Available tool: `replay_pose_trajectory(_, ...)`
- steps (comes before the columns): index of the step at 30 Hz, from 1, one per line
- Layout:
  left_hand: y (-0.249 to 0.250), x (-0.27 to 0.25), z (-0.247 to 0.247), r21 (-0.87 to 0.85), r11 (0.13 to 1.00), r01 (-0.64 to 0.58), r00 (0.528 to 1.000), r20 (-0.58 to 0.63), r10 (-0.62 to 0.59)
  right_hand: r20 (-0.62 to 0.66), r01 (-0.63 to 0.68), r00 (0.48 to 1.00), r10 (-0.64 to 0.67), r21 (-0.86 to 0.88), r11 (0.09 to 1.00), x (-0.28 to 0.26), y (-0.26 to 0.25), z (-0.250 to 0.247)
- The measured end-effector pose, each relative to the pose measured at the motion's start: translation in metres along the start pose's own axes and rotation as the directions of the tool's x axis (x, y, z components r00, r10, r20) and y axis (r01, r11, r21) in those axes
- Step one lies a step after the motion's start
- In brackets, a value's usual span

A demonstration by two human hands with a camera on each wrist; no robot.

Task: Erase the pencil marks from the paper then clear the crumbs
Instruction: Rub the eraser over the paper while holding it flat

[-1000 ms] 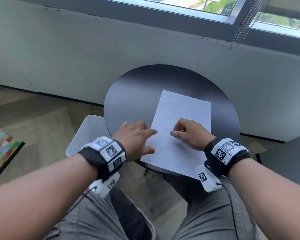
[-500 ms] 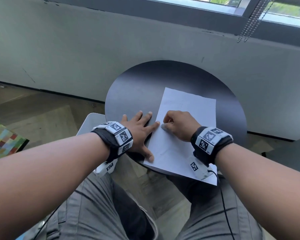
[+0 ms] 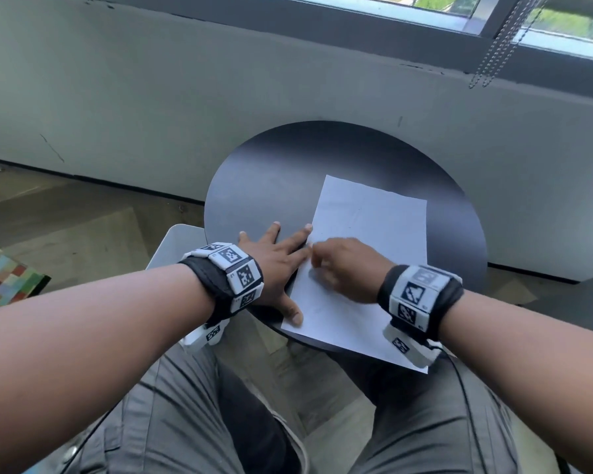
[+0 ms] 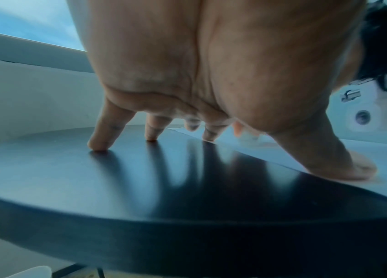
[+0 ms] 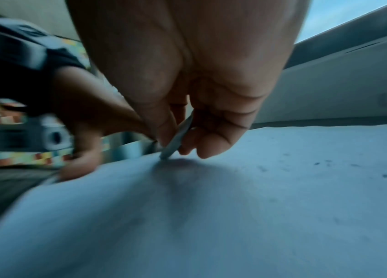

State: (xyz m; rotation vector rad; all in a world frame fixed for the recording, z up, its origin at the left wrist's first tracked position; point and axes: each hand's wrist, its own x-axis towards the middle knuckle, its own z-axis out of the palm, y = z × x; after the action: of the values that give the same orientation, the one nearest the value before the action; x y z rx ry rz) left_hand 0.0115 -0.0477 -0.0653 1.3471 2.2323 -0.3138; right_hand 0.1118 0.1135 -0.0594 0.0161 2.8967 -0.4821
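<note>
A white sheet of paper (image 3: 370, 248) with faint pencil marks lies on the round black table (image 3: 274, 172), its near corner hanging over the edge. My left hand (image 3: 278, 265) lies flat with spread fingers on the table, thumb (image 4: 354, 169) and forefinger pressing the paper's left edge. My right hand (image 3: 339, 268) is curled over the paper near that edge and pinches a small pale eraser (image 5: 176, 139) whose tip touches the paper (image 5: 259, 206). Dark crumbs and marks (image 5: 323, 163) dot the sheet to the right in the right wrist view.
A grey wall (image 3: 151, 114) under a window runs close behind the table. A white chair seat (image 3: 175, 244) sits left of the table, my knees below it. A colourful patterned block (image 3: 4, 278) lies on the floor at far left. A bead chain (image 3: 500, 46) hangs at upper right.
Over the last second my left hand has flattened onto the table and the paper's left edge. My right hand with the eraser has shifted left towards that edge.
</note>
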Motion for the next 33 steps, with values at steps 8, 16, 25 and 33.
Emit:
replay_pose_trajectory(8,0.002,0.000,-0.004,0.039,0.999,0.001,0.999,0.046,-0.003,-0.091,-0.167,0.982,0.167,0.001,0.986,0.021,0.016,-0.007)
replay_pose_trajectory(16,0.009,-0.001,-0.010,0.066,0.997,0.028,0.996,0.080,-0.033,0.021,-0.032,0.999,0.032,-0.007,0.999,-0.003,0.004,0.000)
replay_pose_trajectory(25,0.012,0.000,-0.010,0.078,0.996,0.039,0.995,0.086,-0.045,0.110,0.140,0.984,-0.138,-0.008,0.990,-0.023,-0.012,0.009)
replay_pose_trajectory(33,0.013,0.000,-0.010,0.080,0.996,0.051,0.994,0.091,-0.058,0.056,0.035,0.998,-0.032,-0.060,0.998,-0.026,-0.017,0.009)
